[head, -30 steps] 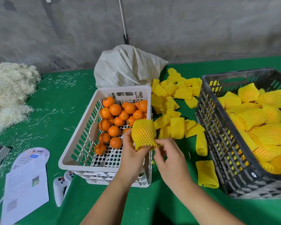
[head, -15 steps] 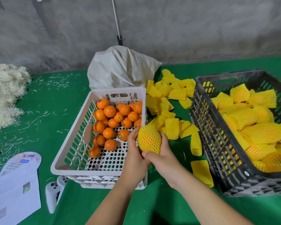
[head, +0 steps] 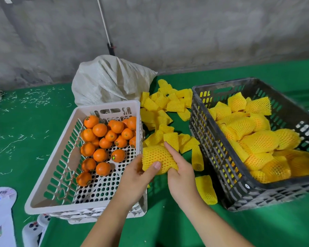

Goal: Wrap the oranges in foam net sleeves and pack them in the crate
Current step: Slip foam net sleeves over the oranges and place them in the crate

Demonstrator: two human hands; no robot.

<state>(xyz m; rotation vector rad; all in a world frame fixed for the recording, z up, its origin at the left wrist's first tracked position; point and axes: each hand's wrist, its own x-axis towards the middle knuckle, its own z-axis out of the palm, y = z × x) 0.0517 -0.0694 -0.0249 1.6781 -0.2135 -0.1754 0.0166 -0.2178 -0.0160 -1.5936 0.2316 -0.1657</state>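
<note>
Left hand [head: 138,177] and right hand [head: 181,172] both grip one sleeved orange [head: 158,160] between the crates, fingers curled round it; white crate [head: 48,177] on the left holds bare oranges [head: 103,139]; loose sleeves [head: 166,106] lie between; black crate [head: 212,139] holds wrapped oranges [head: 260,141].

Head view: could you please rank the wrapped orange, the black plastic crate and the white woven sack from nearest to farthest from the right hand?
1. Wrapped orange, gripped in the right hand.
2. Black plastic crate, just to its right.
3. White woven sack, far back by the wall.
</note>
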